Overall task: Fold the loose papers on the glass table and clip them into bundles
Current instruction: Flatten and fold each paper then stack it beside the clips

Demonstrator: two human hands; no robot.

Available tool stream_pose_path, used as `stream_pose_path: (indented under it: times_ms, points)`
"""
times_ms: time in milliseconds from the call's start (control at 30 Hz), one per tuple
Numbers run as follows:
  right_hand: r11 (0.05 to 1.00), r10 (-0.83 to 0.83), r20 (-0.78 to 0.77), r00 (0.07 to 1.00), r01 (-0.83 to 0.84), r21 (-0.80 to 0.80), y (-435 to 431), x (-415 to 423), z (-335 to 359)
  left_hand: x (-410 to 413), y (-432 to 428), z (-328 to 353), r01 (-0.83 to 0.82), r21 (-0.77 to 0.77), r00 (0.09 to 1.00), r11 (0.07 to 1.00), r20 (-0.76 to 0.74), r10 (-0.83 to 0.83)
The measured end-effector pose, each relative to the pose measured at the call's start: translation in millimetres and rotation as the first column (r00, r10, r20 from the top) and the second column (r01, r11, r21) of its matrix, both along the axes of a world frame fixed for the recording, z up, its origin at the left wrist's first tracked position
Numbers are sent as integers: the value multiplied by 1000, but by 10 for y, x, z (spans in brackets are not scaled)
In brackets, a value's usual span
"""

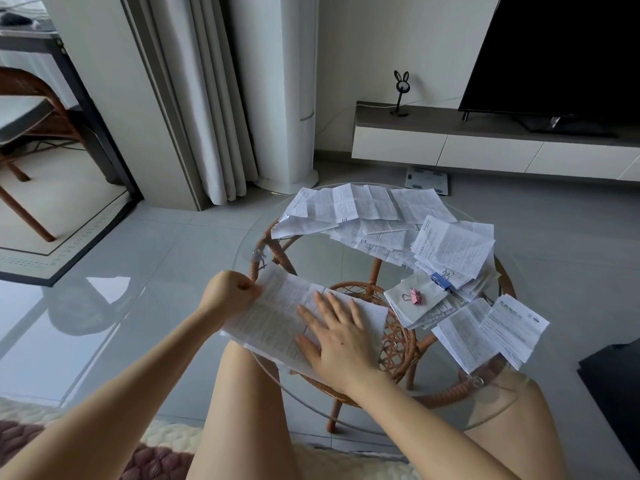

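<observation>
Paper (272,318), densely printed and creased, lies flat under right hand (341,341).

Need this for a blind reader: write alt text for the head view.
A person's right hand presses on a sheet at the glass table's near edge while the left hand pinches its left end. Loose papers and a clipped bundle lie beyond.

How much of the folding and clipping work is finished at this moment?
Done: two bundles look clipped, one with a pink clip, one with a blue clip. In hand: the left hand pinches a sheet at its edge while the right hand presses it flat. Left: many loose papers across the glass table.
</observation>
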State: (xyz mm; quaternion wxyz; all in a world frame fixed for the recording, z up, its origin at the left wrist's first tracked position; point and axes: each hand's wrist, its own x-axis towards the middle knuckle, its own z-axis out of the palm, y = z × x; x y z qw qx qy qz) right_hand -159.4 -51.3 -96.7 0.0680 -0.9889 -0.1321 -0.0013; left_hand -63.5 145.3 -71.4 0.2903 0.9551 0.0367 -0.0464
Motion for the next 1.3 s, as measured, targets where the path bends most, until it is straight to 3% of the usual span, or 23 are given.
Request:
stream_pose_path:
  times_ms: [167, 400, 667, 833, 1000, 1100, 1233, 1300]
  points:
    - [996, -80, -16, 997, 79, -44, -171, -179, -55, 33, 27, -69, 31, 42, 999, 999, 36, -33]
    - [991, -59, 4, 998, 59, -118, -481, -467, -79, 5, -108, -49, 92, 99, 980, 991, 169, -108]
    - [996, -77, -39, 996, 75, -56, -337, -576, 157, 40, -418, 27, 123, 154, 930, 980, 326, -168]
    - [996, -77, -41, 996, 75, -54, -368, -550, 147, 67, -238, -24, -23, 87, 986, 996, 166, 9]
    - [995, -80, -38, 996, 78, -65, -395, -537, 116, 81, 26, -6, 1, -57, 996, 998, 85, 4]
    - [996, -71, -25, 997, 69, -59, -393, -552, 84, 76, 48, 30, 23, -107, 993, 994, 115, -11]
    - [993, -90, 11, 996, 91, -69, -381, -581, 71, 97, -55, 8, 65, -16, 975, 998, 216, -60]
    - [993, -99, 31, 995, 100, -64, -362, -607, 76, 65, -143, -5, 120, 159, 931, 980, 324, -166]
